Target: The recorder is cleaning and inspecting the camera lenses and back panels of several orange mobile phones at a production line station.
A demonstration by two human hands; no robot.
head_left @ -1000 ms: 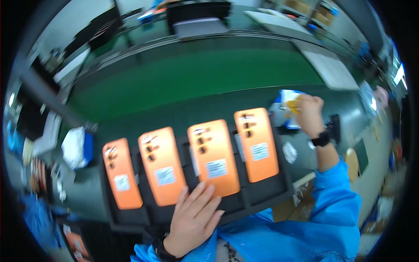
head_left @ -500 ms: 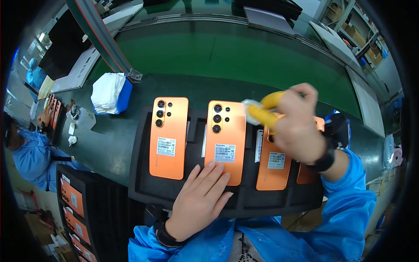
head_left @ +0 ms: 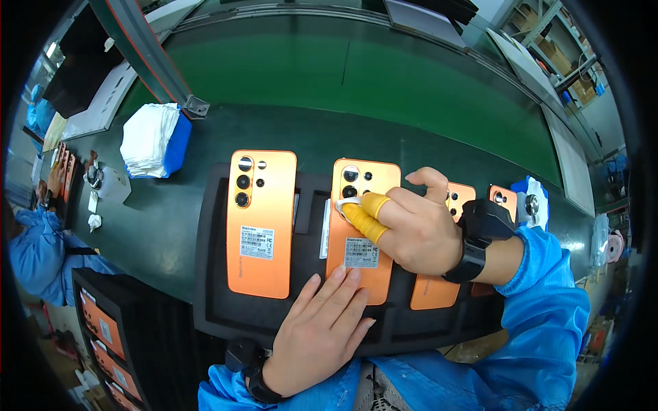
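An orange phone (head_left: 378,279) lies back up in the middle of a black foam tray (head_left: 214,274), a white label on its lower half. My left hand (head_left: 319,322) rests flat against its lower end, fingers stretched out. Yellow finger covers are on two fingers of my right hand (head_left: 421,233), which pinches a small white cloth (head_left: 348,201) against the phone's back, just below the cameras. This hand hides part of the camera group and the phone's right side. Another orange phone (head_left: 274,205) lies to the left. Two more, an orange phone (head_left: 435,293) and a farther phone (head_left: 504,196), are partly covered by my right arm.
Folded white cloths (head_left: 151,140) fill a blue holder (head_left: 179,145) at the left. A clear bottle (head_left: 113,183) stands beyond it. A stack of black trays (head_left: 144,315) with orange phones is at lower left. Another person (head_left: 41,250) works at far left.
My right hand has come down and left from above the tray, bringing the cloth onto the middle phone. My left hand stays at that phone's lower end. The view has shifted slightly.
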